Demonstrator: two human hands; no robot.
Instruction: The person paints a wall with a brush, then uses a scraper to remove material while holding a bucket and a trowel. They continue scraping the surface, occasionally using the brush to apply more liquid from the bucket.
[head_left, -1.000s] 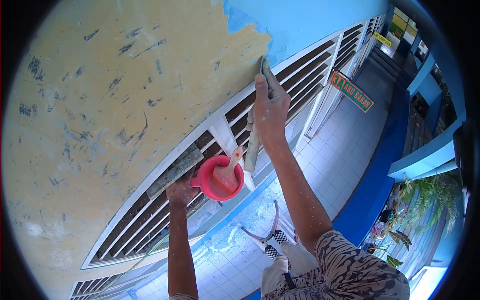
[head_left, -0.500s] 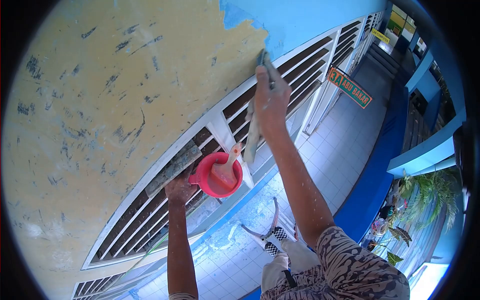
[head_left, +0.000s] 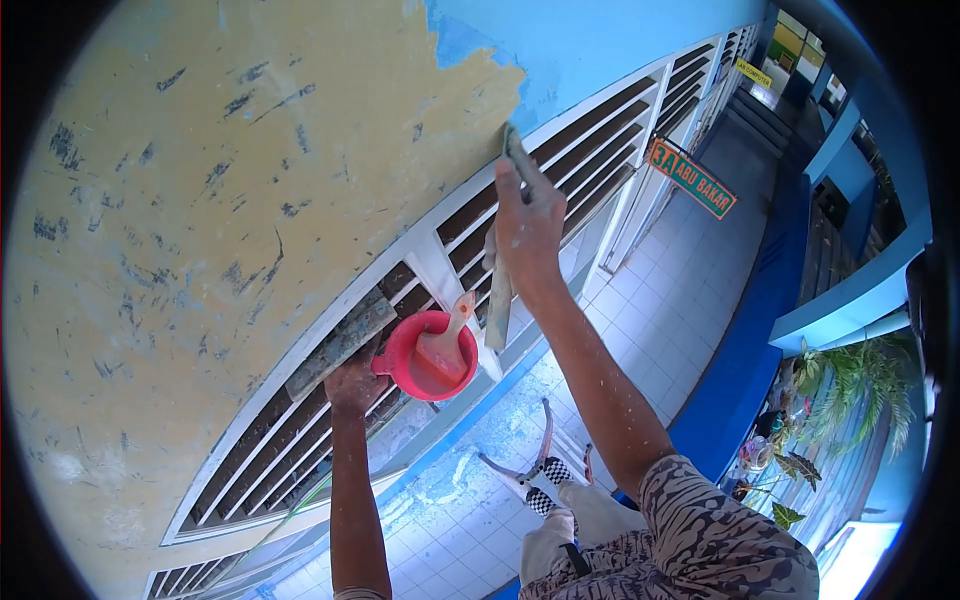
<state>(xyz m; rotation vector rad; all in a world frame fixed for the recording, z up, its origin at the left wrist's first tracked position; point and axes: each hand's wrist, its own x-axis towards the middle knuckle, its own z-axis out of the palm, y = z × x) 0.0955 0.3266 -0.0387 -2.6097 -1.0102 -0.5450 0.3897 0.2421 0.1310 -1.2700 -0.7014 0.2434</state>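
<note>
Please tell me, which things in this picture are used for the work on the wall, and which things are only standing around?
In use:
right hand with scraper and rag
left hand with red cup, brush and board
wall

Only around:
sign
plants

sign "3A ABU BAKAR" point(head_left: 692, 178) hangs over corridor | potted plants point(head_left: 845, 400) far right | white floor tiles point(head_left: 690, 290) below

Head camera faces wall point(head_left: 200, 200) closely (tilted).
</note>
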